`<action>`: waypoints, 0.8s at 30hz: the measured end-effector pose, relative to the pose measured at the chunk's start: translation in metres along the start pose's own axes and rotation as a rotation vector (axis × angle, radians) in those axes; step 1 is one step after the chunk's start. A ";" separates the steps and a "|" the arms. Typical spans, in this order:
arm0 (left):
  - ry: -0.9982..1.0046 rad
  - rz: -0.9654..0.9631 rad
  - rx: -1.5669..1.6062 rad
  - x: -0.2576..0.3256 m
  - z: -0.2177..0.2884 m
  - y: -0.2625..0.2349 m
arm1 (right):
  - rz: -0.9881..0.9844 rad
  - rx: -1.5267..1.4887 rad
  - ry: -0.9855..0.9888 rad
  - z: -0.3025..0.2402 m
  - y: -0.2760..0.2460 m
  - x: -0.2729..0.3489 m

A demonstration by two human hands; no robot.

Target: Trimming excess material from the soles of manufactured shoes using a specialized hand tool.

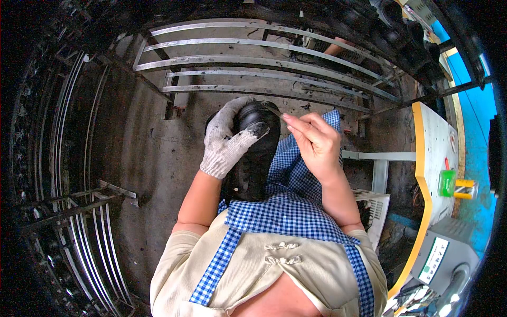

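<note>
My left hand, in a whitish knitted glove with dark stains, is wrapped round the rounded toe end of a black boot. The boot lies lengthwise in front of my apron, its toe pointing away from me. My bare right hand pinches a thin, narrow tool between thumb and fingers. The tool's tip reaches the right side of the boot's toe; its exact kind is too small to make out. A blue-and-white checked apron covers my lap under both forearms.
Ahead stands a metal rack with pale rails. Another railed rack is at the left. To the right is a yellow-edged white table bearing a green container, a yellow item and a grey machine.
</note>
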State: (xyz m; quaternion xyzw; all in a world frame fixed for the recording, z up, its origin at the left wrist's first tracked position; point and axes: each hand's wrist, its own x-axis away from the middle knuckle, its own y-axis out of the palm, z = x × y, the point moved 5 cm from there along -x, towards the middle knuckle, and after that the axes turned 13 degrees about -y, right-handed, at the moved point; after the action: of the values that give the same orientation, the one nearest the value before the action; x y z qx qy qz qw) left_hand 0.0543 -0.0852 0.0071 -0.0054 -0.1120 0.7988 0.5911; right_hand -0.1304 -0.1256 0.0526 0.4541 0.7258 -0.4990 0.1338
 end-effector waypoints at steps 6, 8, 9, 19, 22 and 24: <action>0.024 0.008 0.030 0.001 0.004 -0.001 | 0.127 -0.013 0.003 -0.002 0.004 0.002; 0.045 0.023 0.043 0.002 0.003 -0.002 | 0.145 -0.017 -0.006 -0.004 0.006 0.001; 0.046 0.026 0.055 0.002 0.002 -0.002 | 0.144 -0.018 -0.006 -0.005 0.008 0.001; 0.066 0.037 0.051 0.001 0.004 -0.005 | 0.249 -0.124 0.086 -0.001 0.025 0.012; 0.050 0.063 -0.011 0.003 0.010 -0.005 | 0.261 -0.124 0.098 -0.004 0.026 0.011; 0.052 0.064 -0.009 0.003 0.009 -0.005 | 0.259 -0.108 0.099 -0.005 0.027 0.010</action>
State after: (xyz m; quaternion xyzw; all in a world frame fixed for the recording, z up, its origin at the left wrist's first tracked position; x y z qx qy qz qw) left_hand 0.0574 -0.0827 0.0176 -0.0323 -0.1002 0.8164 0.5678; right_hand -0.1134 -0.1140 0.0323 0.5602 0.6926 -0.4147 0.1857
